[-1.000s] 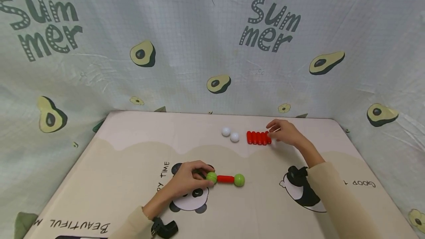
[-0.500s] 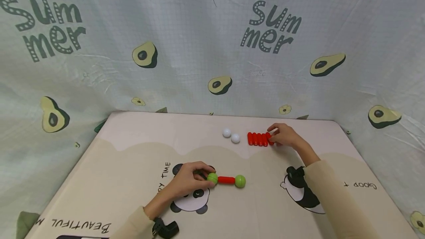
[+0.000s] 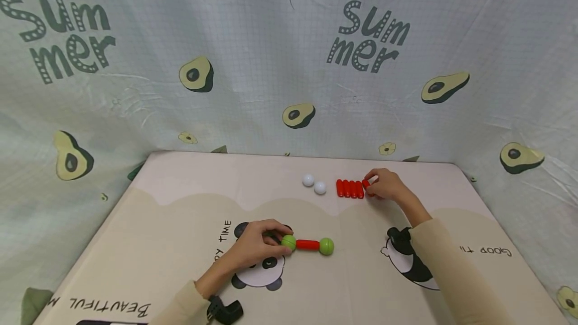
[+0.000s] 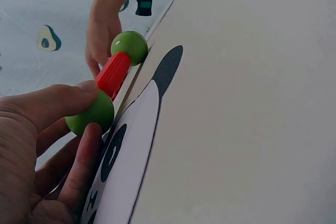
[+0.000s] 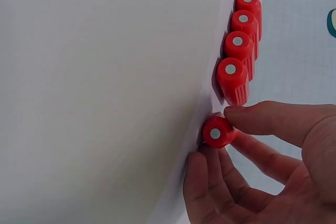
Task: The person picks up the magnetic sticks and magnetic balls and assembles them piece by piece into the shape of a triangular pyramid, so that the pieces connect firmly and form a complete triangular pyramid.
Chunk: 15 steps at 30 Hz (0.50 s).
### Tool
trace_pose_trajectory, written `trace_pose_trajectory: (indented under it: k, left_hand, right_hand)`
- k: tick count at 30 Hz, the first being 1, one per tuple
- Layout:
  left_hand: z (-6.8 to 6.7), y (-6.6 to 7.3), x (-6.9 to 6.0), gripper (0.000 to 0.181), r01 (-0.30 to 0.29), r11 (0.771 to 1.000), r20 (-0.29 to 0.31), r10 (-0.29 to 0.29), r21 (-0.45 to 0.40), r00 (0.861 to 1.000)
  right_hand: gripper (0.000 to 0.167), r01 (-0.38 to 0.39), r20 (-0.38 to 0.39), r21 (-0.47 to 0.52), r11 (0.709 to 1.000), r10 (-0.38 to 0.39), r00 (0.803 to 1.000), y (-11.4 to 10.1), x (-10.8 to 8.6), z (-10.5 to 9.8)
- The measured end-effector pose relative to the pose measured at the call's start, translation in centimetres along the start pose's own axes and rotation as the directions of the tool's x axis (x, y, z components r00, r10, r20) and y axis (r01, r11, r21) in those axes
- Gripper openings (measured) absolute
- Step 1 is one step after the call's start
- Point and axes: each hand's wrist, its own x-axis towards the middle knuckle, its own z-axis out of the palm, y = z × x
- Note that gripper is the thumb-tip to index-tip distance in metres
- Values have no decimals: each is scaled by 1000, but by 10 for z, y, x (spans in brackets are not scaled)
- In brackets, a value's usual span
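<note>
My left hand [image 3: 260, 245] pinches a green ball [image 4: 93, 114] between thumb and fingers. That ball is joined to a red rod [image 3: 308, 245] with a second green ball [image 3: 326, 246] at its right end, all lying on the panda print. At the back, my right hand [image 3: 386, 185] holds one red rod [image 5: 217, 132] between thumb and fingers, a small gap away from a row of several red rods [image 3: 349, 188]. In the right wrist view the rods show round pale dots on their ends, and the held one stands apart from the nearest rod [image 5: 233, 80].
Two white balls [image 3: 308, 180] [image 3: 319, 187] sit left of the red row. Behind the table [image 3: 180, 174] hangs a pale curtain [image 3: 253, 74] printed with avocados. A black curved piece [image 3: 226, 311] is beside my left wrist.
My right hand has closed on the rightmost red rod and drawn it slightly right, opening a gap to the row. My left hand keeps its hold on the green ball.
</note>
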Motion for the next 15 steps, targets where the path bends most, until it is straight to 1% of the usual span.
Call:
trace_pose_trajectory:
  k: [11,15]
  left_hand:
    - [0,1,0,38,4,1000,-3,-4,2,1000]
    - [0,1,0,38,6,1000,-5,-6,-1,1000]
  right_hand:
    - [44,-48,-38,38,998,50,998,1,1,4]
    - [45,-50,-44,34,998,51,998,1,1,4]
